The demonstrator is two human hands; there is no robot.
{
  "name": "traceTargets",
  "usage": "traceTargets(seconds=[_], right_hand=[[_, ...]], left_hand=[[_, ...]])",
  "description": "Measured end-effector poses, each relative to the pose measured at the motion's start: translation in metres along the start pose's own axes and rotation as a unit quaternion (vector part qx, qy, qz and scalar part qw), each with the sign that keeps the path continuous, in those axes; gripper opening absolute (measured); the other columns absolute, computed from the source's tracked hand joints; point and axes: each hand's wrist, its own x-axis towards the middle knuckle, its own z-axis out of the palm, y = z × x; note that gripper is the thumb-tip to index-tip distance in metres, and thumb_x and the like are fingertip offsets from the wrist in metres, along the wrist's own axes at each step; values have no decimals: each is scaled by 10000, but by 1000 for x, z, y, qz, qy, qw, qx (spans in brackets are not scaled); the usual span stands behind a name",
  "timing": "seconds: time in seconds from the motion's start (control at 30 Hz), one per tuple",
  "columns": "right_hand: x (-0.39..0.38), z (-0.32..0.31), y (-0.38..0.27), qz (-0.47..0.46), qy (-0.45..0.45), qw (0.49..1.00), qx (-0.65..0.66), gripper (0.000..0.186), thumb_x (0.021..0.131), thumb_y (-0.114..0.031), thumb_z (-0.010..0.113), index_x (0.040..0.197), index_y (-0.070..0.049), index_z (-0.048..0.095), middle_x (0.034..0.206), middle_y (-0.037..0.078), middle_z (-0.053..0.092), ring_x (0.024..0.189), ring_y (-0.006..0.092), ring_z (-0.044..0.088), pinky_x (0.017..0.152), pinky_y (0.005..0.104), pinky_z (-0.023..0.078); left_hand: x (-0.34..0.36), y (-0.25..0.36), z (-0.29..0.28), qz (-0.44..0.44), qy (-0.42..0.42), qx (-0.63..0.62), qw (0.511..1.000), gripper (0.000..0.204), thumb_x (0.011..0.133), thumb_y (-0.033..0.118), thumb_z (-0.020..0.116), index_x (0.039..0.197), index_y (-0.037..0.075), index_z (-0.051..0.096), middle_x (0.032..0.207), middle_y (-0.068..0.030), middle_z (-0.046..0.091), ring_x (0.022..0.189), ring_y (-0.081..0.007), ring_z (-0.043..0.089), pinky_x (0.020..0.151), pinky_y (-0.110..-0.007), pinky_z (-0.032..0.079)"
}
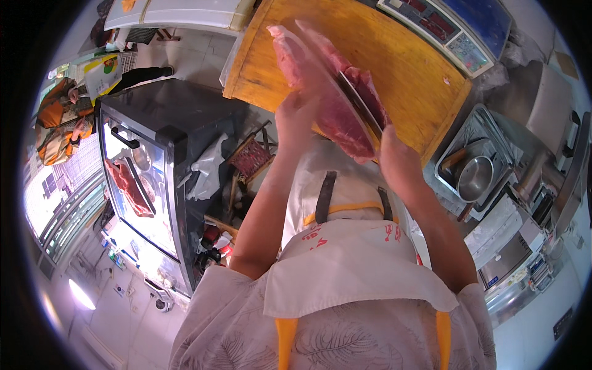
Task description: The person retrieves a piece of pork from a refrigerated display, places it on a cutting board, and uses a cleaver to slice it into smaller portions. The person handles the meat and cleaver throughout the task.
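Observation:
A long cut of raw meat [336, 114] lies on the yellow wooden cutting board [401, 80], its near end reaching over the board's front edge. My right hand [398, 157] is closed around the near end of a knife [359, 102]; its handle is hidden in the fist. The blade runs lengthwise between the large left part of the meat and a narrower strip [370, 89] on the right. Against the left side of the meat, my left hand [298, 114] grips the slab, with its fingers blurred and partly lost against the flesh.
At the board's far right stands a digital scale [450, 37]. A metal tray [444, 169] holding a steel pan [475, 179] is to the right. On the left are a dark glass-fronted cabinet [197, 105], a stool [250, 157] and a person [61, 120] beyond with a yellow-green bag.

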Motion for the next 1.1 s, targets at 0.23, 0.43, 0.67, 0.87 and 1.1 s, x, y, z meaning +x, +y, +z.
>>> traceTargets(seconds=[0.23,0.43,0.67,0.87,1.1], right_hand=[[-71,-6,50,3,59,993,102,236,968,-141,664,1099,-22,509,817,208,692,796,424,712,660,518,546],[-80,-15,87,0,294,951,99,373,923,-144,730,1221,-28,539,940,195,716,831,407,722,723,455,581],[-64,-2,132,19,300,952,48,470,877,-99,744,1281,-34,513,1133,233,656,1050,452,646,863,522,536],[-93,-25,116,-49,303,952,-4,375,927,-164,718,1247,-32,575,1233,207,619,1182,391,570,1008,502,450],[-134,6,-16,-121,-47,867,481,770,880,-318,828,1458,16,442,1334,203,595,1262,318,582,1070,424,454]], left_hand=[[-13,10,8,-20,-3,-80,997,391,818,105,852,1137,-53,689,1002,-106,743,907,-198,719,848,-331,584],[-21,11,29,-111,17,60,992,410,742,147,901,1018,-93,715,953,-157,753,821,-234,744,748,-355,606],[-72,84,53,-215,13,-18,976,365,716,127,888,925,-126,728,857,-170,751,725,-242,739,598,-366,565],[-91,72,43,-214,45,-62,974,335,685,111,893,893,-104,743,794,-152,738,604,-253,698,548,-358,551],[-133,54,-32,-347,-48,-269,897,270,753,40,809,1009,-5,735,996,-146,745,910,-277,731,872,-390,618]])
